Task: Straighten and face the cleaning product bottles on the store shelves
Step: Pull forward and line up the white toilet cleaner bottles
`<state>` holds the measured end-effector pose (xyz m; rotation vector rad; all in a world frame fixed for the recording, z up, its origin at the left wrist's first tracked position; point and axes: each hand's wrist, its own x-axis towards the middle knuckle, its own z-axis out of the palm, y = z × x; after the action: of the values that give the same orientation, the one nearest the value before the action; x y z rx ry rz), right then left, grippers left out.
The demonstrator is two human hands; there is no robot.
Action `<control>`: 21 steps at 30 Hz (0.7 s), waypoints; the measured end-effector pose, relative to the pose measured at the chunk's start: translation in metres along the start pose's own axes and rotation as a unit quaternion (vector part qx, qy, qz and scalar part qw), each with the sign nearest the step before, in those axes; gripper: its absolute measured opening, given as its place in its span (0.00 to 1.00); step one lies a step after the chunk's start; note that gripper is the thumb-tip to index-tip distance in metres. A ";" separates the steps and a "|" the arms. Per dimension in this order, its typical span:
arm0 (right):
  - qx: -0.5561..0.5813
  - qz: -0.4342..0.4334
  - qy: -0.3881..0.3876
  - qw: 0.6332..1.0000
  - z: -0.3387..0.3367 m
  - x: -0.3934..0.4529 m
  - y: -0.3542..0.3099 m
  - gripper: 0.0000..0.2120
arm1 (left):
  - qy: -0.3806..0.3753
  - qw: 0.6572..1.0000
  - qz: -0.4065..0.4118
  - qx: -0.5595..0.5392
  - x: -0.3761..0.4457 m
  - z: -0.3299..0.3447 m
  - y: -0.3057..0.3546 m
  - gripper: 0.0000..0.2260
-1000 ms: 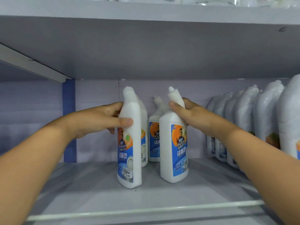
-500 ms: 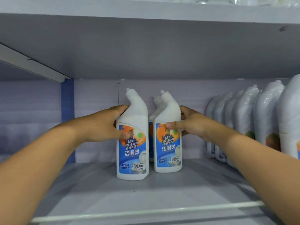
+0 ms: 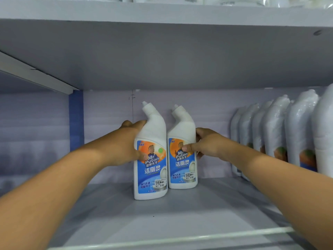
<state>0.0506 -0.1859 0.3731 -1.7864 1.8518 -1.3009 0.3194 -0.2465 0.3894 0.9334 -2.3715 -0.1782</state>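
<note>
The left hand (image 3: 126, 143) wraps its fingers round the left bottle (image 3: 151, 159), upright mid-shelf (image 3: 180, 213); the right hand (image 3: 205, 145) pinches the right bottle (image 3: 182, 156) touching beside it. Wrapped bottles (image 3: 275, 130) line the right; bare shelf lies in front.

Two white toilet-cleaner bottles upright on grey shelf (image 3: 180, 219), side by side, blue-orange labels facing camera, angled necks leaning left. Left hand (image 3: 126, 145) grips left bottle (image 3: 151, 159) at shoulder, thumb across label. Right hand (image 3: 203, 145) holds right bottle (image 3: 182, 156), thumb on label front, fingers behind. Right bottle slightly further back; bodies touching or nearly so, hard to tell. Row of plastic-wrapped bottles (image 3: 281, 134) along right side, well apart. Blue upright strip (image 3: 76, 120) on back wall at left.
</note>
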 end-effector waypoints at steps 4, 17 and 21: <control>-0.010 0.012 0.021 1.000 0.003 -0.001 -0.001 0.16 | -0.025 0.996 -0.025 -0.082 -0.003 0.003 0.000 0.41; -0.040 0.026 0.056 0.997 0.016 -0.010 0.001 0.17 | -0.037 0.991 -0.044 -0.122 -0.006 0.006 0.008 0.40; 0.006 0.044 0.053 0.998 0.019 -0.012 0.003 0.22 | -0.046 0.986 -0.053 -0.152 -0.010 0.001 0.009 0.34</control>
<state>0.0651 -0.1833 0.3555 -1.6394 1.9488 -1.3970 0.3198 -0.2332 0.3867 0.9187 -2.2919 -0.6181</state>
